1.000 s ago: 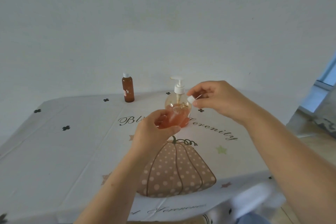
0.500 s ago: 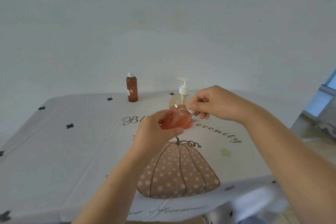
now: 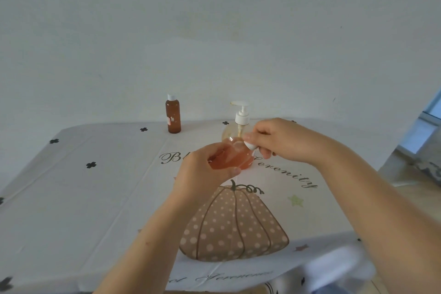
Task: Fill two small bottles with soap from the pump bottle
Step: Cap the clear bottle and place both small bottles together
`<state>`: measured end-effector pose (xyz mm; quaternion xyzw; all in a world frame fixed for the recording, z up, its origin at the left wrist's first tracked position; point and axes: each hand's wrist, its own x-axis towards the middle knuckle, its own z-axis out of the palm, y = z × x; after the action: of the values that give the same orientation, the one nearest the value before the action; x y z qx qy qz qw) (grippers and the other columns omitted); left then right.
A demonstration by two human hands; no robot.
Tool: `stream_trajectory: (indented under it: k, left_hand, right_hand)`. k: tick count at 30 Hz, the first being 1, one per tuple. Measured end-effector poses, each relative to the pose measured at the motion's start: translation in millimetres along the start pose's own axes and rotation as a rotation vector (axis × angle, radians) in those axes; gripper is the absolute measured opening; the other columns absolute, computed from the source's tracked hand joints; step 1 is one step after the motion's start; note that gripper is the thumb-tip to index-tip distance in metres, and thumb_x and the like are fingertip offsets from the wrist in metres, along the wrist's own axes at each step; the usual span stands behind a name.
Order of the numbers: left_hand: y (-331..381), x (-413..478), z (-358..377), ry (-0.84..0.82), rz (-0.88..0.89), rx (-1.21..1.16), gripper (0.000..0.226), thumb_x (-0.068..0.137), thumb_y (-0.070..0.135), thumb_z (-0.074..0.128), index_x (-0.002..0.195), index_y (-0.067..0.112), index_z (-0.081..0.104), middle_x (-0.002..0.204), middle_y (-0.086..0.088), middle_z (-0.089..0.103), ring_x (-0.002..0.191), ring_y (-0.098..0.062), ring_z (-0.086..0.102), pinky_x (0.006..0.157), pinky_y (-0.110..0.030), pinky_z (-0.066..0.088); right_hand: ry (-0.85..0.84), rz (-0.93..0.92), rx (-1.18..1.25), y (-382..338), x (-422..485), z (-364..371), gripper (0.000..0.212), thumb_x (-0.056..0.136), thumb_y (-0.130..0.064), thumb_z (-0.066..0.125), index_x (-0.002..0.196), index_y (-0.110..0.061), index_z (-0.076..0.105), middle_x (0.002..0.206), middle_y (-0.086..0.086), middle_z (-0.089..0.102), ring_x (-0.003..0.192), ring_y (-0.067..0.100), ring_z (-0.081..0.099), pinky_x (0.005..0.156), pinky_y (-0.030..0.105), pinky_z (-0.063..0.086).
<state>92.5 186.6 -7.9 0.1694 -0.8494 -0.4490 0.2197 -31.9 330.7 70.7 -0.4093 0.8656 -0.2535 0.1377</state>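
Note:
My left hand [image 3: 202,169] is shut on a small clear bottle [image 3: 226,157] of orange soap, tilted with its mouth toward the right. My right hand [image 3: 284,141] pinches a small white cap [image 3: 249,145] right at that mouth. Directly behind them stands the pump bottle [image 3: 242,117], with a white pump head and a round body mostly hidden by the held bottle. A second small bottle [image 3: 173,116], brown with a white cap on, stands upright at the back of the table, left of the pump bottle.
The table [image 3: 95,198] wears a white cloth printed with a dotted pumpkin [image 3: 233,227], script lettering and small black crosses. A white wall rises just behind it. The table's near edge runs below my forearms, and a window shows at far right.
My right hand has come down and to the left with the white cap, from beside the pump head to the held bottle's mouth. My left hand has kept its grip.

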Motion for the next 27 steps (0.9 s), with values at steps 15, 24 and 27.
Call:
stream_trajectory:
  k: [15, 24, 27]
  left_hand:
    - [1.4, -4.4, -4.9, 0.042, 0.016, -0.069, 0.047, 0.075, 0.027, 0.082, 0.116, 0.043, 0.065, 0.093, 0.030, 0.064, 0.087, 0.020, 0.056, 0.068, 0.000, 0.039]
    - [0.0, -2.8, -13.6, 0.067, 0.053, -0.029, 0.032, 0.076, 0.026, 0.080, 0.084, 0.052, 0.062, 0.082, 0.026, 0.069, 0.084, 0.009, 0.061, 0.074, -0.015, 0.048]
    - [-0.1, -4.6, -13.4, 0.090, 0.072, -0.007, 0.024, 0.077, 0.028, 0.079, 0.097, 0.037, 0.069, 0.086, 0.017, 0.070, 0.085, -0.001, 0.064, 0.079, -0.024, 0.051]
  right_hand:
    - [0.069, 0.051, 0.043, -11.6, 3.4, 15.0, 0.046, 0.104, -0.056, 0.037, 0.083, -0.027, 0.066, 0.083, 0.001, 0.068, 0.072, 0.016, 0.062, 0.082, 0.034, 0.049]
    - [0.018, -0.035, -0.005, -12.0, 6.2, 14.9, 0.030, 0.104, -0.047, 0.045, 0.083, -0.026, 0.053, 0.090, -0.003, 0.064, 0.086, 0.020, 0.062, 0.080, 0.037, 0.047]
    - [0.076, 0.004, 0.004, -15.3, 8.2, 21.5, 0.041, 0.102, -0.056, 0.043, 0.074, -0.030, 0.058, 0.077, -0.002, 0.061, 0.073, 0.020, 0.059, 0.073, 0.038, 0.047]
